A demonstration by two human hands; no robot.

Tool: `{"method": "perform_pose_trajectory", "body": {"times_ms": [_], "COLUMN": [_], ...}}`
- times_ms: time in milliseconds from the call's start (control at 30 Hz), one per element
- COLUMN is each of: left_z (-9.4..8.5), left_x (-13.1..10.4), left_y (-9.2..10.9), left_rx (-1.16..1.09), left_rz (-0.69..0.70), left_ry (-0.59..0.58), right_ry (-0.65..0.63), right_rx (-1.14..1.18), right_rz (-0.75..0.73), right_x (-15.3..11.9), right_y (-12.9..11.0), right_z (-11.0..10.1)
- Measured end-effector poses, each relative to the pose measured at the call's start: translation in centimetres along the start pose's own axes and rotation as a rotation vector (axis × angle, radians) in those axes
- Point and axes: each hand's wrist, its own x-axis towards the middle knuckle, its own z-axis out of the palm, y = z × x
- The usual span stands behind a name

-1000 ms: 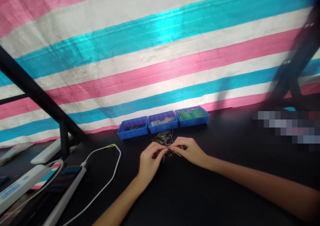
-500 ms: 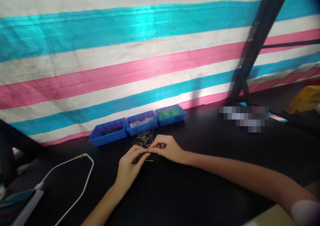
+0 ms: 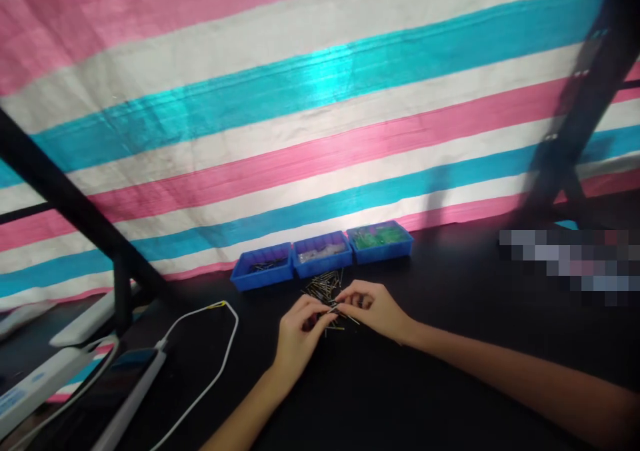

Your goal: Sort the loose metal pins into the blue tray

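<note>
Both hands meet in front of a loose pile of thin metal pins (image 3: pixel 323 284) on the black table (image 3: pixel 380 398). My left hand (image 3: pixel 302 328) is closed, thumb and fingers pinched on something small and thin. My right hand (image 3: pixel 373 308) pinches close beside it, its fingertips nearly touching the left ones; what it holds is too small to name. Behind the pile stand three blue bins: the left bin (image 3: pixel 263 276) holds dark thin pieces, the middle bin (image 3: pixel 324 263) clear or whitish pieces, the right bin (image 3: pixel 384 250) green pieces.
A white cable (image 3: pixel 227 351) loops across the table at the left, running to a phone-like device (image 3: pixel 130 398). A white power strip (image 3: pixel 40 388) lies beyond it. Dark frame posts (image 3: pixel 70 198) stand left and right before a striped sheet (image 3: pixel 300 138).
The view has turned left, so hands, bins and pile appear farther right, and the power strip now shows. Both hands remain pinched together by the pile.
</note>
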Motion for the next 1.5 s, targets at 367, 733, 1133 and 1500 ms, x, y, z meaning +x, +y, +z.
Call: {"method": "perform_pose_trajectory", "body": {"times_ms": [367, 733, 1133, 1500], "left_z": [0.1, 0.2, -3.4, -8.3], "left_x": [-0.1, -0.4, 2.2, 3.7], "left_y": [0.1, 0.4, -2.8, -6.1], "left_rx": [-0.016, -0.03, -0.298, -0.682], "left_rz": [-0.038, 0.025, -0.374, -0.543], "left_ry": [0.019, -0.005, 0.428, 0.552], "right_ry": [-0.014, -0.148, 0.025, -0.041], "right_rx": [-0.035, -0.131, 0.033, -0.215], "right_rz": [0.02, -0.102, 0.177, -0.11], "right_x": [0.2, -0.3, 0.4, -0.4], "right_y": [-0.2, -0.3, 1.2, -0.3], "right_z": [-0.2, 0.2, -0.3, 0.1]}}
